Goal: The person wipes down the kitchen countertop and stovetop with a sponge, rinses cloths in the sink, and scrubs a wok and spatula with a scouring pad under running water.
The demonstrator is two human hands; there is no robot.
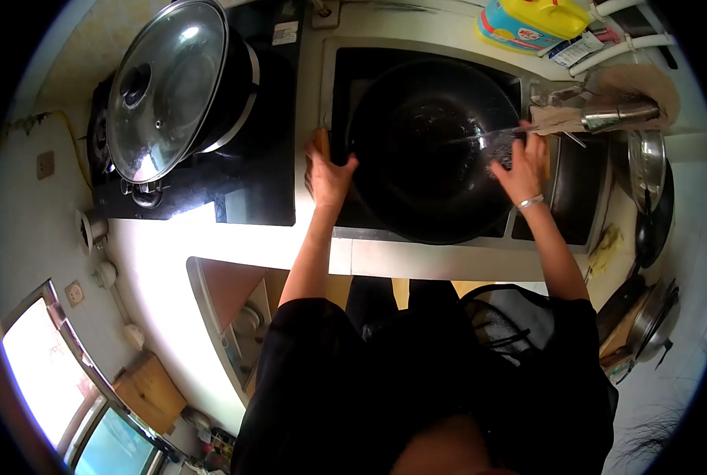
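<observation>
A large black wok (pixel 417 190) sits over the sink (pixel 330 87), with some water shining inside it. Water streams sideways from the metal faucet (pixel 619 117) into the wok's right part. My left hand (pixel 331 176) is closed on the wooden handle (pixel 322 142) at the wok's left side. At the right rim, beside the stream, is my right hand (pixel 524 168), its thumb and fingers apart over the edge; it is by the right handle, which is mostly hidden behind the fingers.
On the black stove (pixel 266 182) at the left stands a pot under a glass lid (pixel 171 87). A yellow bottle (pixel 527 24) is behind the sink. Metal lids and pans (pixel 654 317) line the right side. Below the counter is an open cabinet (pixel 230 293).
</observation>
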